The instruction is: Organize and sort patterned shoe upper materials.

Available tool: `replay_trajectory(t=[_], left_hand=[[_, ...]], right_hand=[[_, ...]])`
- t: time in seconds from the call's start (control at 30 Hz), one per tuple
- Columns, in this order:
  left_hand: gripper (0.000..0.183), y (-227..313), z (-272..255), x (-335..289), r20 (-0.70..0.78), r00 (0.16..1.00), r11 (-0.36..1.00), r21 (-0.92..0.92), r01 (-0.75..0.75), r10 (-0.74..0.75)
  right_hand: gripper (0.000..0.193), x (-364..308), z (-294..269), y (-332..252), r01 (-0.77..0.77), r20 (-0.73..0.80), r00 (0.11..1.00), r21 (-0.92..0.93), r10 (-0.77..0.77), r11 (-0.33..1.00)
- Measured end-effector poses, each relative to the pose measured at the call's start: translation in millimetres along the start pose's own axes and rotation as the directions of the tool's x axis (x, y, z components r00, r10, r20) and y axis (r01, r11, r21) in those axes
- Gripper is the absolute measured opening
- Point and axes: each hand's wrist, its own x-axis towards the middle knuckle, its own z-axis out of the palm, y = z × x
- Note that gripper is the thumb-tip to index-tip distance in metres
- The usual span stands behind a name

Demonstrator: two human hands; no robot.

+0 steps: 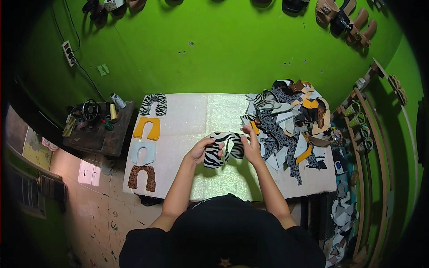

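A U-shaped zebra-print piece of material (213, 157) is held up over the middle of the table between both my hands. My left hand (199, 152) grips its left side, fingers curled round it. At its right side, my right hand (252, 148) closes on the other arm of the piece, index finger raised. Down the table's left side lie more U-shaped pieces in a column: zebra-print (145, 105), yellow (140, 127), pale blue (136, 153) and brown leopard-print (134, 177).
A heap of mixed cut scraps (272, 123) covers the right of the pale table (178, 105). To the left stands a sewing machine table (100, 140) with thread cones (117, 101). Sandals (353, 109) sit on a wooden rack at the right. A power strip (68, 53) hangs on the green wall.
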Motion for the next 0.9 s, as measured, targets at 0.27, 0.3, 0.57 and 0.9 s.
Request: replay_trajectory(t=[0.27,0.3,0.57,0.9], left_hand=[[0.03,6,-10,-24,-0.045,0.999,0.977,0.214,0.011,-0.002],[0.032,8,-12,-27,-0.026,1.0,0.973,0.232,0.008,-0.002],[0.032,28,-28,-51,0.042,0.996,0.985,0.156,0.078,-0.085],[0.031,45,-46,-68,0.024,0.995,0.966,0.245,0.087,-0.096]], right_hand=[[0.036,9,30,-7,-0.173,0.176,0.976,0.293,0.125,0.94],[0.036,10,34,-8,-0.195,0.189,0.972,0.315,0.14,0.929],[0.031,11,67,-17,-0.189,0.263,0.958,0.273,0.116,0.943],[0.022,2,109,-17,-0.09,0.198,0.98,0.309,0.028,0.947]])
